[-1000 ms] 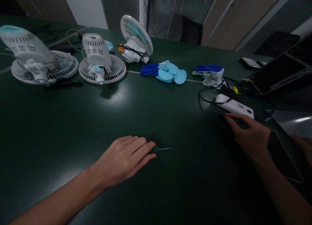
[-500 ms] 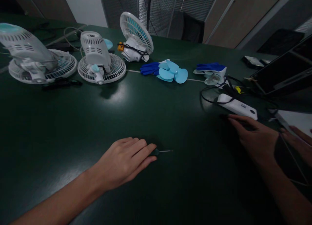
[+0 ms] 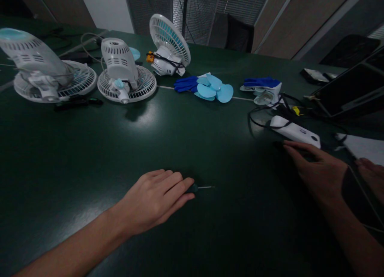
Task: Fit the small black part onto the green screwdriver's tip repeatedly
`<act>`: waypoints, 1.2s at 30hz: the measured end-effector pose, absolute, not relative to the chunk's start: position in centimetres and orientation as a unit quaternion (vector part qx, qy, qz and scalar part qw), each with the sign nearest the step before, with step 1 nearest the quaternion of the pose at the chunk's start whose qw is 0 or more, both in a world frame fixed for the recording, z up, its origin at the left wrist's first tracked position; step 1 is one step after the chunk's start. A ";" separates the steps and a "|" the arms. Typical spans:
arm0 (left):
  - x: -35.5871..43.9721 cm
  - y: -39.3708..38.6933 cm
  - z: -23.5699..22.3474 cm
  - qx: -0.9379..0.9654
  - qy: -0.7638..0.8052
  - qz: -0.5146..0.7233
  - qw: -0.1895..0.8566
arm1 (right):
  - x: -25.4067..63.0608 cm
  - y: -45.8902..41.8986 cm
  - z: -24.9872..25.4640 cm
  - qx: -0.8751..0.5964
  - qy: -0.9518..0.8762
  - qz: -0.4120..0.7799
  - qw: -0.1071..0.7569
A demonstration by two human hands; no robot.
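My left hand [image 3: 162, 199] is closed around the dark green handle of a screwdriver [image 3: 195, 187] near the middle of the table. The thin metal shaft points right, and the palm hides most of the handle. On the right, my right hand [image 3: 321, 169] pinches a small dark object [image 3: 278, 145] between thumb and fingertips, too dark to name. Just beyond those fingers lies a white power strip [image 3: 295, 131] with a black cable.
White fans [image 3: 120, 69] stand along the left and back. Behind, light-blue fan blades [image 3: 214, 89] lie by blue gloves [image 3: 186, 84]; another glove pair [image 3: 261, 85] is farther right. Another person's hand [image 3: 372, 175] shows at the right edge, near a white sheet [image 3: 363, 147].
The whole view has shifted slightly, so things appear a little farther right. Both hands keep their grips. The other hand at the right edge has moved slightly.
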State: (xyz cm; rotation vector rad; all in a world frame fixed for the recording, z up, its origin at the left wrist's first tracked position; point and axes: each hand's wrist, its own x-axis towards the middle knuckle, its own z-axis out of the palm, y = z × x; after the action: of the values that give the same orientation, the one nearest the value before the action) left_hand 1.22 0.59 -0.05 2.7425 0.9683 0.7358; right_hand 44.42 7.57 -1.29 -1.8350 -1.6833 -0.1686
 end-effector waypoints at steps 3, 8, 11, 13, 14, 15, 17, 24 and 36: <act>1.2 0.6 0.0 0.912 0.322 0.246 0.070 | 44.4 7.7 -1.3 -0.696 -0.646 -0.076 0.305; 1.2 0.5 0.1 0.912 0.323 0.247 0.062 | 44.6 7.7 -1.4 -0.702 -0.646 -0.056 0.295; 1.3 0.6 0.1 0.912 0.322 0.248 0.060 | 44.7 7.8 -1.6 -0.705 -0.644 -0.065 0.290; 1.3 0.6 0.1 0.912 0.321 0.248 0.059 | 44.8 7.8 -1.7 -0.706 -0.643 -0.072 0.289; 1.3 0.6 0.2 0.913 0.320 0.248 0.057 | 44.8 7.8 -1.8 -0.704 -0.644 -0.075 0.290; 1.3 0.6 0.2 0.912 0.321 0.249 0.056 | 44.9 7.8 -1.8 -0.702 -0.646 -0.075 0.291; 1.4 0.6 0.2 0.912 0.321 0.250 0.054 | 45.0 7.9 -2.0 -0.696 -0.651 -0.067 0.295; 1.3 0.6 0.1 0.913 0.321 0.244 0.057 | 45.0 7.9 -1.9 -0.693 -0.650 -0.052 0.308; 1.3 0.5 0.2 0.912 0.321 0.248 0.065 | 45.1 8.1 -1.9 -0.717 -0.633 -0.066 0.285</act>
State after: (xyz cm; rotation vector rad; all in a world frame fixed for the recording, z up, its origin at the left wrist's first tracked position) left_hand 1.26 0.54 0.22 2.7510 0.9695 0.7497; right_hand 45.07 8.07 -1.91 -1.9162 -1.6935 -0.1754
